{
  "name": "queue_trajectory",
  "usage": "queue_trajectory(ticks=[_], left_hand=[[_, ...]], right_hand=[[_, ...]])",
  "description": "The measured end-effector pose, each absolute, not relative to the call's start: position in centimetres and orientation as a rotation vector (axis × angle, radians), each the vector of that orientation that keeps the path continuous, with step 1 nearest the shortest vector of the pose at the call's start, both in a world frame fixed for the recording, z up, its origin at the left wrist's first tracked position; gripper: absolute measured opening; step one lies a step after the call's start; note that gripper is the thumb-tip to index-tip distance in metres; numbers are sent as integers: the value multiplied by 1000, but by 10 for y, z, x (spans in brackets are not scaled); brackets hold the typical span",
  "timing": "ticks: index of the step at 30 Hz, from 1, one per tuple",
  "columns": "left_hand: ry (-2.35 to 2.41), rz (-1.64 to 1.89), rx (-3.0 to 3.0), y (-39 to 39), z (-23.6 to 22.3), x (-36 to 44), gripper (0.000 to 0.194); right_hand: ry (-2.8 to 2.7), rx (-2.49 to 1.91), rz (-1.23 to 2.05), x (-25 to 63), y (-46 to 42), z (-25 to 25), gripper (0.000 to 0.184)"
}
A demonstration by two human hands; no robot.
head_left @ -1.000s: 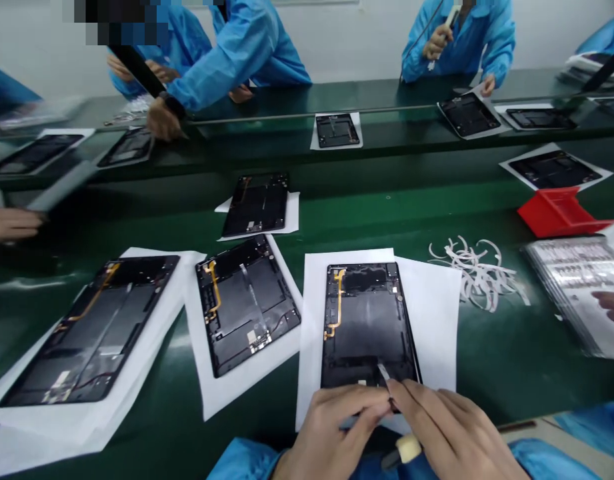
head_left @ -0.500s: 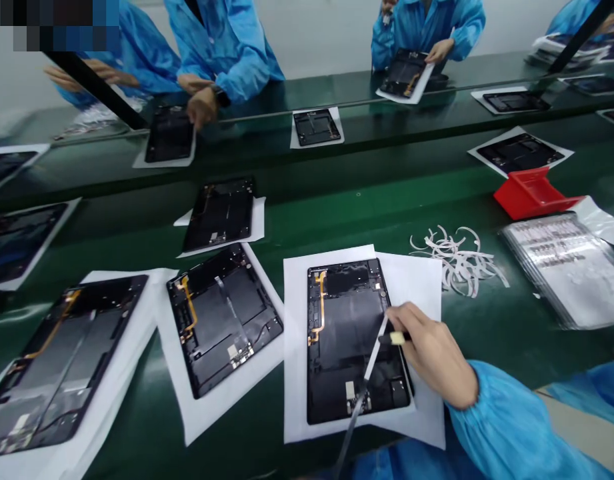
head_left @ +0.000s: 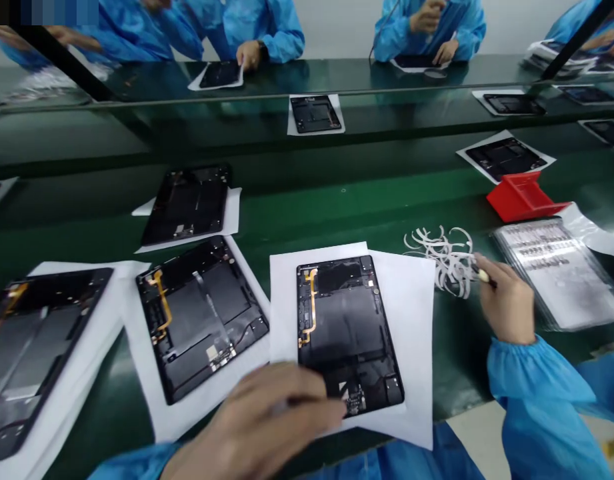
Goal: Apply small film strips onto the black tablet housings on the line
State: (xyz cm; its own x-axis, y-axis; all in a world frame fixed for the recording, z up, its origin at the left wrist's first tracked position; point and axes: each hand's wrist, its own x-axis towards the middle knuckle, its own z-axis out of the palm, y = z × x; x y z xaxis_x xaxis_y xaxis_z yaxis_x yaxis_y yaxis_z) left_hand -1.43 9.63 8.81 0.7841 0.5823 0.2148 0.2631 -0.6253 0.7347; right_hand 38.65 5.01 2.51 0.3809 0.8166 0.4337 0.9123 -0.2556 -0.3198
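My right hand is closed around a small dark tool with a pale yellow part. Its fingertips are at the right edge of a tangle of curled white strips. Over the lower left of an open tablet housing comes my left hand, blurred, its fingers pinched together. Something thin and dark shows at its fingertips, too smeared to name. The black housing lies on white paper sheets, with an orange flex cable along its left side.
More open tablet housings lie to the left, the nearest on paper. A red bin and a stack of clear plastic sheets with small parts are at the right. Beyond a raised ledge, people in blue smocks handle tablets.
My right hand has moved right, from the tablet housing to the white strips. The long strip it was pulling no longer crosses the housing. My left hand has come into view at the bottom.
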Motion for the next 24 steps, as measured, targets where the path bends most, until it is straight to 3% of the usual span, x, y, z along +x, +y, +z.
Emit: queue_trajectory(ticks=[4,9,11,24], left_hand=[[639,710,2180,158,80,20,11],[666,688,2106,192,38,47,6],[695,681,2091,193,27,50,5],[841,574,2179,192,11,59,3]], right_hand=[[-1449,-2096,-362,353,34,27,42],[-2026,-1610,319,264,26,19,49],[-2146,-1545,452,245,26,10,52],[-2211,-1509,441,248,22,-6,41]])
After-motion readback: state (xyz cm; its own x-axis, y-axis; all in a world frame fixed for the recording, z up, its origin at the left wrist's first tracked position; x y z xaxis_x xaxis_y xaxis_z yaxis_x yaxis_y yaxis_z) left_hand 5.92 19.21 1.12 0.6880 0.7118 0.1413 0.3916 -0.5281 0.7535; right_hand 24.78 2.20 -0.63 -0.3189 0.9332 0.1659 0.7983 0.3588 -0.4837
